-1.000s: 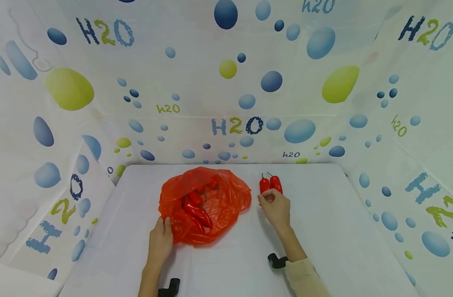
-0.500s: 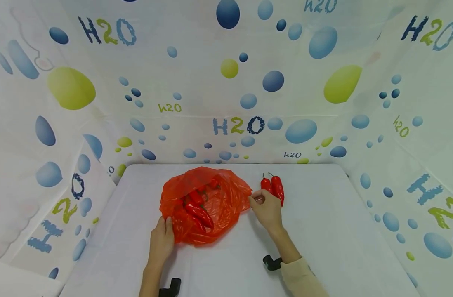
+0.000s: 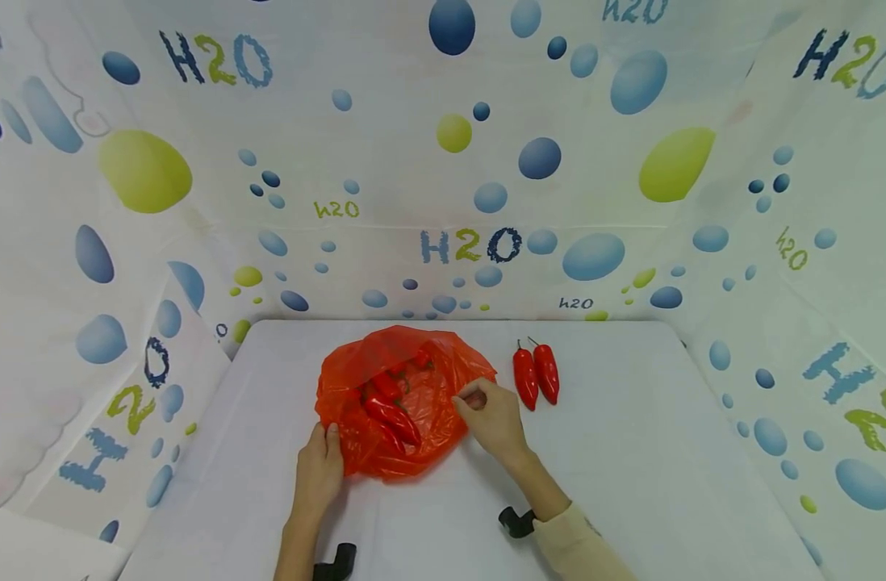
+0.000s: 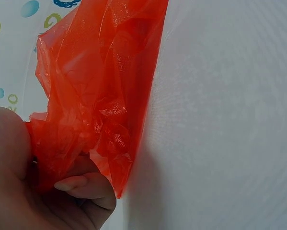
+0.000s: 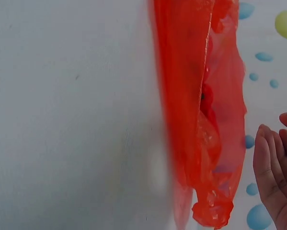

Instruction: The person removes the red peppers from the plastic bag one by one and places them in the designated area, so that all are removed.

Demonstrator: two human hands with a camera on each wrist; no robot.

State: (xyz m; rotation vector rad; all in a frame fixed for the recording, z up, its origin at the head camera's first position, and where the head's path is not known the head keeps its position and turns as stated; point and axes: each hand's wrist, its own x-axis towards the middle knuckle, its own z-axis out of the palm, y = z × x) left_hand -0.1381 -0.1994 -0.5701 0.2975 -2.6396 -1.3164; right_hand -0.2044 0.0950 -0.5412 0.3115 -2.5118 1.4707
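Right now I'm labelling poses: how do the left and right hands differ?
The left hand grips the red bag; the right hand holds nothing visible. The left hand is at the bag's left; the right hand is at its right. A pale sleeve shows behind the right hand, none behind the left. Both are bare.

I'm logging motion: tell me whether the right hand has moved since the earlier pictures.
Yes, leftward in the head view: the right hand, which covered part of the two resting red peppers, is now left of them.

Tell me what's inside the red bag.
Several red peppers, some with green stems, show in the bag. Its folds and the upper peppers hide whatever lies beneath.
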